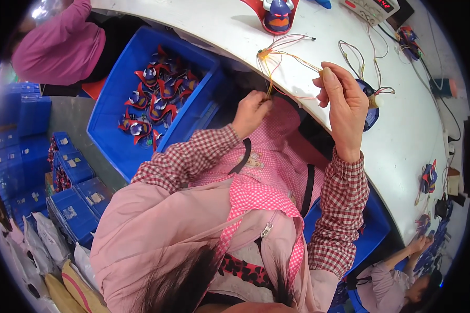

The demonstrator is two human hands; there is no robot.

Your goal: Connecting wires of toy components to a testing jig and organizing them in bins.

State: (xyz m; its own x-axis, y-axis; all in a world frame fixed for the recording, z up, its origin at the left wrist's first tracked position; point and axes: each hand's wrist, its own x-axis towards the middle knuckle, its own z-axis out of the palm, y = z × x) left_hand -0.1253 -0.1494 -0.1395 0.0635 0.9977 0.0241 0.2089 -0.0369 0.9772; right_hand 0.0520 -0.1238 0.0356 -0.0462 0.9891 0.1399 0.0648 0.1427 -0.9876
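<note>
A bundle of thin coloured wires (270, 58) with a small yellow-orange part lies along the near edge of the white table. My left hand (252, 113), at that edge, pinches the lower ends of the wires. Further right, my right hand (343, 101) is raised over the table with thumb and forefinger pressed together on the end of wires running from the same bundle. What sits at its fingertips is too small to make out. Behind that hand lies a dark blue round piece (372, 119) with a yellowish part, partly hidden. Beyond the bundle stands a purple-and-red toy figure (278, 20).
A blue bin (102, 125) with several toy figures stands at my left. On the white table (402, 141) are a power supply (369, 9), loose leads and another figure (429, 177). Co-workers sit at far left (62, 49) and lower right (384, 284).
</note>
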